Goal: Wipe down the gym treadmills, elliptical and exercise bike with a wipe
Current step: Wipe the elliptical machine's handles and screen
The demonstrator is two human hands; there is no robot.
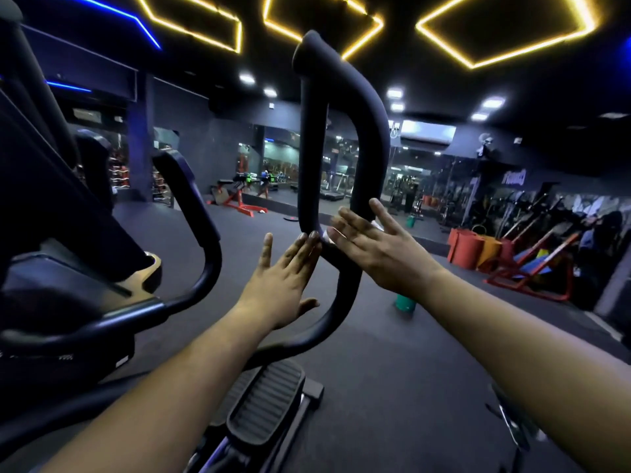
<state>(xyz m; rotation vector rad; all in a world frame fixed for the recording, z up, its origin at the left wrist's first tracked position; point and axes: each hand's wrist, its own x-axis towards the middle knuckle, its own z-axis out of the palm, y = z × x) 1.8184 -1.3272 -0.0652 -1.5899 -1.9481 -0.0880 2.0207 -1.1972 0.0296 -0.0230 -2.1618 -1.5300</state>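
Two flat open hands, left hand (285, 278) fingertips touching elliptical handle (309, 148), right hand (372, 244) pressing white wipe (329, 237) against it

Yellow hexagon ceiling lights (505, 32), red bench (239, 199), green object, perhaps a bottle (405, 303), orange mats (467, 249)

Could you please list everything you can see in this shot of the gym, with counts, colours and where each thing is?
Elliptical handle loop: one, black, centre.
Wipe: one, white, mostly hidden between the hands at the loop's base.
Foot pedal: one, black ribbed, bottom centre.
Console: one, dark, left.
Bench: one, red frame, far centre-left.
Green cylinder: one, on the floor, right of the loop.
Ceiling light strips: several, yellow, top.
Left hand: open, fingertips on the loop.
Right hand: flat against the wipe.
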